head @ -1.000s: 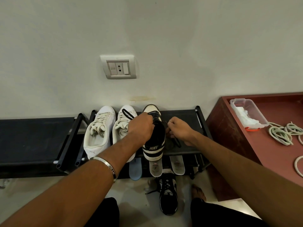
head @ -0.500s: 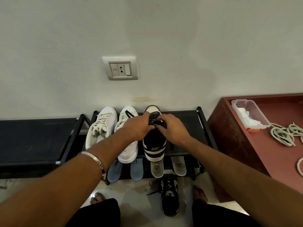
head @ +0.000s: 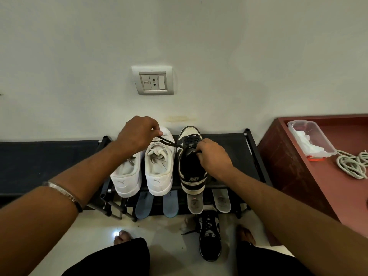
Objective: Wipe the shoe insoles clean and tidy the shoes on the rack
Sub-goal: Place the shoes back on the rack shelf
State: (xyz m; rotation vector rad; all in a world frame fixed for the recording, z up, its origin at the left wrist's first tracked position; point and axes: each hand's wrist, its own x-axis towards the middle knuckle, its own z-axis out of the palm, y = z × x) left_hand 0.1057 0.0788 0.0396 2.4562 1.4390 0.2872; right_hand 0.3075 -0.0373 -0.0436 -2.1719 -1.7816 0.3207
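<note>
Left hand (head: 139, 134) raised above the white pair, fingertips pinching one end of a thin black lace (head: 169, 143) drawn taut; right hand (head: 214, 156) curled over the collar of the black-and-white sneaker (head: 191, 166), fingers pinching the lace's other end at the tongue. The sneaker lies directly beneath the right hand on the dark fabric shelf of a metal-tube rack (head: 235, 156), long axis running away from the person, toe to the wall, branded heel nearest; smooth leather panels, rounded pale toe cap. Beside it, under the left hand, two white sneakers (head: 159, 170) stand parallel, same heading. Below the hands, four flat, tongue-shaped insoles (head: 195, 203) protrude from the lower tier, two blue-grey, two pale; nearer the person, a second black sneaker (head: 210, 236) lies on the glossy floor.
</note>
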